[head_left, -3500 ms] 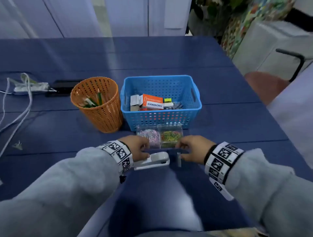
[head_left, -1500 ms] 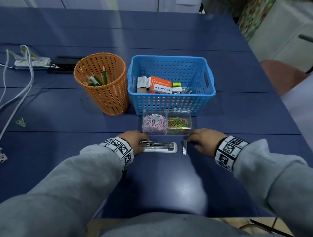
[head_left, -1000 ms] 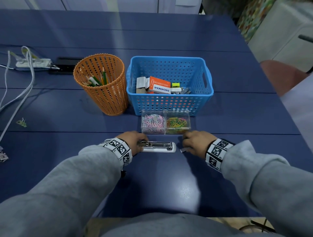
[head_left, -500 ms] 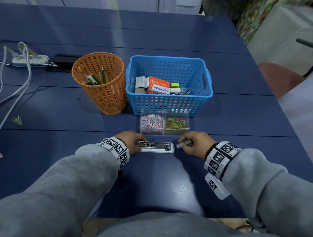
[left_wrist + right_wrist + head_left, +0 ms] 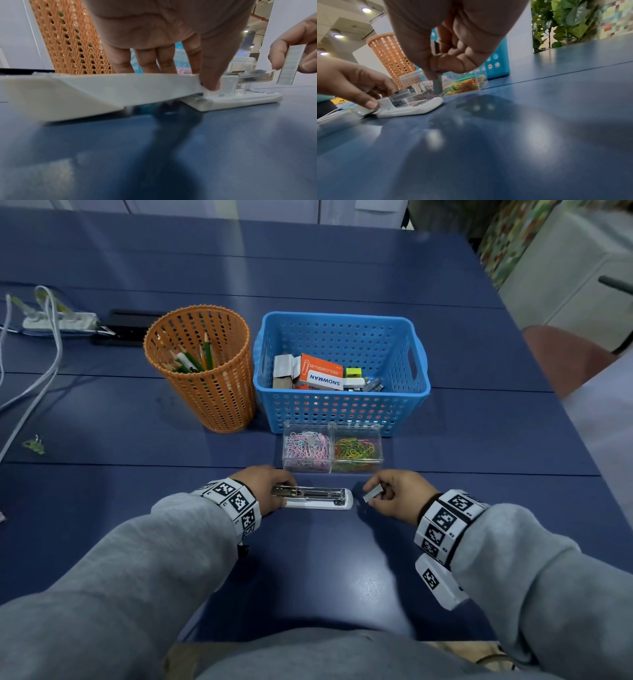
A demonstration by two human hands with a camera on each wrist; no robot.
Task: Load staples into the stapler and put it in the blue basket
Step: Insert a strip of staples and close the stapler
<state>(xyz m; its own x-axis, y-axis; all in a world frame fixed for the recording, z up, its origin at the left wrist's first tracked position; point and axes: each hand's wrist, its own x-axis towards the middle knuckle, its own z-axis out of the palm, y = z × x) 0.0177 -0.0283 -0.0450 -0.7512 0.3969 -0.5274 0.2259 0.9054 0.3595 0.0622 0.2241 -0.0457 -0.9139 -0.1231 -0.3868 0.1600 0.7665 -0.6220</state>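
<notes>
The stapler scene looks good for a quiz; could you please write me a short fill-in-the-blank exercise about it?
1. The right hand pinches a strip of ____.
2. The stapler lies opened on the table, held by the ____ hand.
3. The pencils stand in the ____ basket.
4. The two clear boxes in front of the blue basket hold paper ____.

Missing words: staples; left; orange; clips
</notes>
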